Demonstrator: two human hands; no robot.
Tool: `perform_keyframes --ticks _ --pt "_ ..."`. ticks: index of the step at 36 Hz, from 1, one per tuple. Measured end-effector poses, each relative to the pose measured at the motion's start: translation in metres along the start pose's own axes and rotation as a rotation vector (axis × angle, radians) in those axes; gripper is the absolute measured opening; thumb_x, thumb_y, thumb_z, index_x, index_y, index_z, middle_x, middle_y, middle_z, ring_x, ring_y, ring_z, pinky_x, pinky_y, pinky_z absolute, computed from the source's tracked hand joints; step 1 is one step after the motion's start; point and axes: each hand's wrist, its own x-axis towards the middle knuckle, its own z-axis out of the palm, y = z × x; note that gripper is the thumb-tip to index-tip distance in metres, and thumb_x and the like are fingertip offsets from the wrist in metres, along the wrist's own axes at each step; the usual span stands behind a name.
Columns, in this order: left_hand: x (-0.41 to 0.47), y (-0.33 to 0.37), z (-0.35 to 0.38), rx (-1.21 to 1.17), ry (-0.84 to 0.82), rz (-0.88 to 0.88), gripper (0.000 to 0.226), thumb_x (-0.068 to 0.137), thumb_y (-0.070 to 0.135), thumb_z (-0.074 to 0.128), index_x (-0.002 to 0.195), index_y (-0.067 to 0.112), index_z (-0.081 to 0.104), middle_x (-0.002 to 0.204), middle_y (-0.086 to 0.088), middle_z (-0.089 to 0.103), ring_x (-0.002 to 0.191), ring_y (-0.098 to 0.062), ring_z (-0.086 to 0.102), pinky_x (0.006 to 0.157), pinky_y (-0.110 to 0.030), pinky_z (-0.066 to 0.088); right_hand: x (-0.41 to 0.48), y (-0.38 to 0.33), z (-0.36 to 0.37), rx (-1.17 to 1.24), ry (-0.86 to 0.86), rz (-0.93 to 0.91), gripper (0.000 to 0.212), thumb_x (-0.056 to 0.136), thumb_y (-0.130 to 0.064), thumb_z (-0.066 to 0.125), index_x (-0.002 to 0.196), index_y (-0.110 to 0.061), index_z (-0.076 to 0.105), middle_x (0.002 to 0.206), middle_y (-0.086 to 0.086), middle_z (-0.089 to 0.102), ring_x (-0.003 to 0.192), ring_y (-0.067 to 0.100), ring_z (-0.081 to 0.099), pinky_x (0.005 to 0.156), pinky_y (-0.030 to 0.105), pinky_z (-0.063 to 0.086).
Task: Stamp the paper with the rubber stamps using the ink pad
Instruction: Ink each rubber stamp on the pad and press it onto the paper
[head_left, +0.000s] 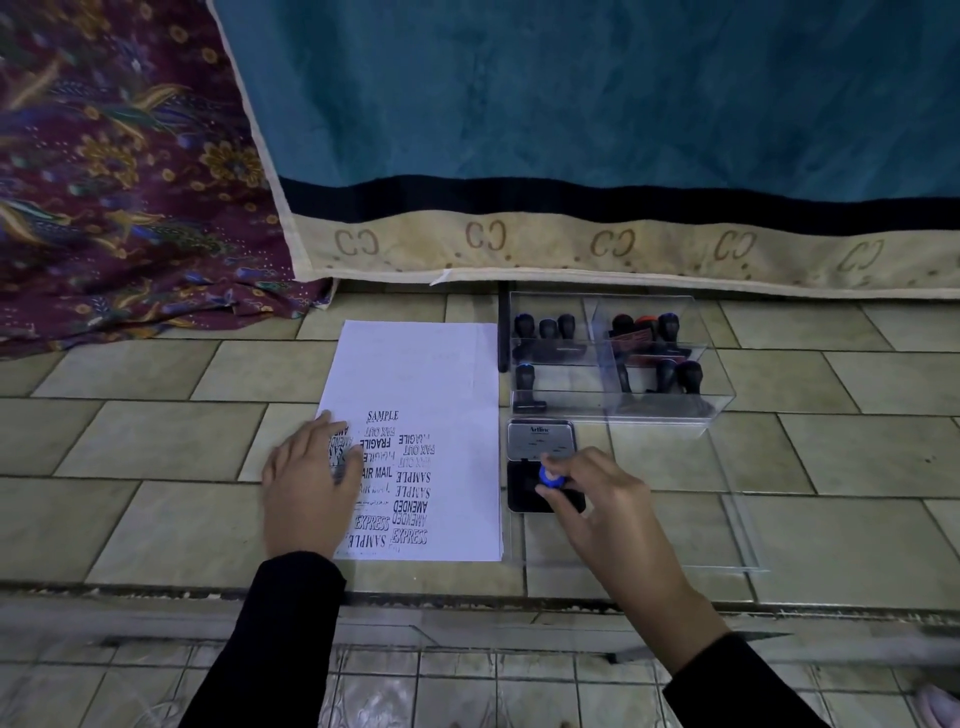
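The task looks well under way. The lower half of the paper (441, 374), at frame centre, is crowded with impressions, while its upper half is still blank. The left hand (306, 483) lies flat, fingers straight, pinning the sheet's left edge. The right hand (602, 504) pinches a blue-topped rubber stamp (549, 477) down on the open ink pad (519, 496), just right of the paper, apparently loading ink for another print. More stamps wait in the clear box (561, 410) above it. Legible prints are SAMPLE, FAX OUT, FRAGILE, AIR MAIL, AMENDED and EXPRESS, and the pad's lid (541, 439) reads Artline.
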Motion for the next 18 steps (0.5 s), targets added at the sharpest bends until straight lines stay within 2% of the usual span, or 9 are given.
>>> perform_keyframes --ticks 5,9,10,14,18 --pt "0.000 0.001 -0.001 -0.019 0.008 -0.008 0.028 0.091 0.028 0.061 0.118 0.021 0.060 0.138 0.003 0.055 0.127 -0.022 0.046 0.111 -0.045 0.030 0.031 -0.009 -0.002 0.021 -0.015 0.059 0.022 0.079 -0.011 0.074 0.101 -0.007 0.070 0.094 0.005 0.069 0.074 0.015 0.068 0.073 0.030 0.058" --pt "-0.001 0.003 -0.002 -0.023 0.011 -0.011 0.028 0.091 0.026 0.062 0.118 0.020 0.061 0.138 0.002 0.055 0.126 -0.022 0.047 0.109 -0.042 0.029 0.067 -0.027 0.009 0.143 0.049 -0.007 0.024 0.079 -0.011 0.074 0.102 -0.006 0.070 0.097 0.007 0.069 0.075 0.012 0.068 0.077 0.016 0.054" --pt "-0.001 0.003 -0.002 -0.021 0.010 -0.010 0.028 0.091 0.026 0.062 0.118 0.019 0.061 0.138 0.002 0.056 0.126 -0.023 0.047 0.108 -0.042 0.030 0.076 -0.032 0.015 0.164 0.031 -0.033 0.025 0.079 -0.011 0.073 0.103 -0.006 0.069 0.098 0.008 0.069 0.077 0.012 0.067 0.078 0.017 0.054" --pt "0.000 0.004 -0.004 -0.009 -0.005 -0.013 0.029 0.091 0.028 0.061 0.119 0.020 0.061 0.139 0.002 0.055 0.127 -0.023 0.046 0.108 -0.041 0.029 0.101 -0.047 0.050 0.167 -0.111 -0.096 0.024 0.085 -0.011 0.067 0.109 -0.006 0.065 0.100 0.010 0.065 0.083 0.020 0.065 0.083 0.034 0.055" --pt "0.000 0.005 -0.006 -0.005 -0.010 -0.026 0.029 0.091 0.028 0.061 0.119 0.020 0.061 0.139 0.002 0.055 0.127 -0.022 0.047 0.108 -0.042 0.029 0.111 -0.050 0.075 0.123 -0.206 -0.103 0.020 0.089 -0.013 0.061 0.107 -0.007 0.062 0.102 0.009 0.062 0.088 0.026 0.063 0.081 0.039 0.052"
